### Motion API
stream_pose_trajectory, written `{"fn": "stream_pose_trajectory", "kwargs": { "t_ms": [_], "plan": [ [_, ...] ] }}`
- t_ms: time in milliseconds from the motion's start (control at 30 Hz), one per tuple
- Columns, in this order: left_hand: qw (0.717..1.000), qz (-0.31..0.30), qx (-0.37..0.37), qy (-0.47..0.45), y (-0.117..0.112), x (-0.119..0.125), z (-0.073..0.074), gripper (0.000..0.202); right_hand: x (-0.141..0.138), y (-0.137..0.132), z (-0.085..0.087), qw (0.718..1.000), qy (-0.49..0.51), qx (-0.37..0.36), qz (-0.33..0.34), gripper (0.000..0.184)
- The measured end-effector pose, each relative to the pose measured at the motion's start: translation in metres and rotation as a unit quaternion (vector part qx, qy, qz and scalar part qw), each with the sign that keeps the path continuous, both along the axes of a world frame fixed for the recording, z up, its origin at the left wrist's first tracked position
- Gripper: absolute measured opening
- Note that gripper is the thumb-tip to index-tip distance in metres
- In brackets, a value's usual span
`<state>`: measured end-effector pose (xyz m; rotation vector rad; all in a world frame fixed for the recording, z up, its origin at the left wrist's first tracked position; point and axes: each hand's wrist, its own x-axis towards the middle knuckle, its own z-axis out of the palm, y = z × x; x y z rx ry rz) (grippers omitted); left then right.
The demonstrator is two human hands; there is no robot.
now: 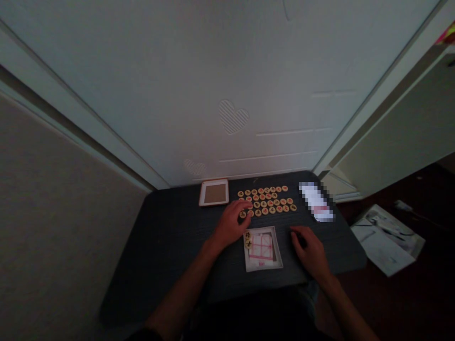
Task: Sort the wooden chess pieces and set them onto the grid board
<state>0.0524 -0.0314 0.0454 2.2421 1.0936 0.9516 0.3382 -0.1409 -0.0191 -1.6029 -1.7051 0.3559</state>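
Several round wooden game pieces (267, 201) with red and dark marks lie in rows on a dark table (170, 237). My left hand (232, 222) reaches to the left end of the rows, its fingertips on the pieces there; whether it holds one is hidden. In front of me stands a shallow white box (263, 249) lined with a red grid, with two pieces in its near-left corner. My right hand (308, 250) rests on the table just right of the box, fingers loosely curled, with nothing seen in it.
A white box lid (213, 192) with a brown inside lies at the back left of the pieces. A blurred white thing (316, 201) lies at the back right. Papers (387, 237) lie on the floor beyond the table's right edge. A pale wall stands behind.
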Motion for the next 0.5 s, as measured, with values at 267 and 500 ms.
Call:
{"fn": "stream_pose_trajectory", "kwargs": {
  "t_ms": [267, 500],
  "plan": [
    [0.974, -0.077, 0.011, 0.214, 0.116, 0.066, 0.006, 0.023, 0.005, 0.001, -0.008, 1.0, 0.026, -0.005, -0.014, 0.022],
    [0.96, -0.082, -0.027, 0.267, 0.154, 0.09, -0.013, 0.021, 0.005, 0.001, -0.005, 0.998, 0.061, -0.005, -0.019, 0.023]
  ]
}}
